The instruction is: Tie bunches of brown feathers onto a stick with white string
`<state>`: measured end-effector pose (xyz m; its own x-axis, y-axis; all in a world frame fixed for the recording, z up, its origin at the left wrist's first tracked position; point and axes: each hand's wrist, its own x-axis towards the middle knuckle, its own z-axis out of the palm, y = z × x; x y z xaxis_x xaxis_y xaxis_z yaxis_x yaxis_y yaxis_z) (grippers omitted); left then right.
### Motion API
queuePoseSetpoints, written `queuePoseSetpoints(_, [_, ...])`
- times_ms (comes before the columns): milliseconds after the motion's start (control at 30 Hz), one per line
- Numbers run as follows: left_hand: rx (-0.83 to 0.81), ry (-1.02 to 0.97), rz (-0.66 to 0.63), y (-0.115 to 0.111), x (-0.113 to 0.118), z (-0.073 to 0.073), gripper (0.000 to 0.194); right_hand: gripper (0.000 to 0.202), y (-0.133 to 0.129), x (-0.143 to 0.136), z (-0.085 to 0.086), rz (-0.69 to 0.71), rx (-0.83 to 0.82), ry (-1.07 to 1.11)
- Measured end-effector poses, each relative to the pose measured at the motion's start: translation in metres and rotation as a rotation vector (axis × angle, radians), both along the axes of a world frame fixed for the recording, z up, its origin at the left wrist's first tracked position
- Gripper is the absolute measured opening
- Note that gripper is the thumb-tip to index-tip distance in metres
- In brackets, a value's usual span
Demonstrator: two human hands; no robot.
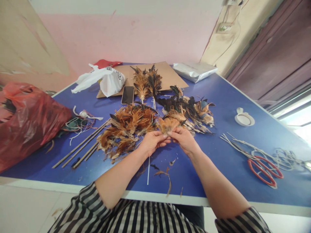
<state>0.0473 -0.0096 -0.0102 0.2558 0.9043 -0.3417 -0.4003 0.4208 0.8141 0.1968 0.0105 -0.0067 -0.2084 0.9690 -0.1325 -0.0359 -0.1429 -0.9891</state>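
Observation:
Near the middle of the blue table, my left hand (155, 140) and my right hand (181, 137) meet, both pinching the base of a small tan feather bunch (167, 124). The feathers fan out away from me above my fingertips. A thin white strip (148, 171) extends below my left hand toward the table's front edge. Left of my hands lies a pile of orange-brown feathers (133, 121). Darker feathers (187, 108) are heaped behind and right of the bunch. Two upright-pointing feather bundles (147, 81) with white-wrapped stems lie farther back.
Thin sticks (82, 144) and a red plastic bag (31, 119) are at left. A phone (127, 95), white bag (113, 81) and cardboard (173, 77) lie behind. Red-handled scissors (264, 171), string (286, 158) and a tape roll (244, 119) lie right.

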Motion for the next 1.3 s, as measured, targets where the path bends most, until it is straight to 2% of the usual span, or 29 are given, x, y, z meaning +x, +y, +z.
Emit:
queuePoseSetpoints(333, [-0.027,-0.053,-0.037,0.000,-0.001,0.001,0.005,0.024,-0.004,-0.001,0.004,0.046,0.052,-0.059])
queuePoseSetpoints(600, [0.032,-0.001,-0.035,-0.001,-0.001,0.001,0.012,0.018,-0.004,-0.003,0.008,-0.039,0.052,0.018])
queuePoseSetpoints(867, [-0.071,-0.048,-0.058,-0.001,-0.001,0.005,0.004,0.018,-0.002,-0.003,0.001,-0.031,0.103,-0.021])
queuePoseSetpoints(1067, [-0.015,-0.034,-0.090,0.001,-0.003,0.002,0.006,0.021,-0.002,-0.004,-0.001,-0.033,0.120,-0.059])
queuePoseSetpoints(1167, [-0.011,-0.074,-0.017,0.004,-0.006,0.001,0.007,0.030,-0.002,-0.003,0.001,-0.067,0.219,-0.155])
queuePoseSetpoints(1300, [-0.043,-0.193,0.055,0.007,-0.010,-0.002,0.010,0.036,-0.007,-0.002,0.007,-0.048,0.585,-0.507])
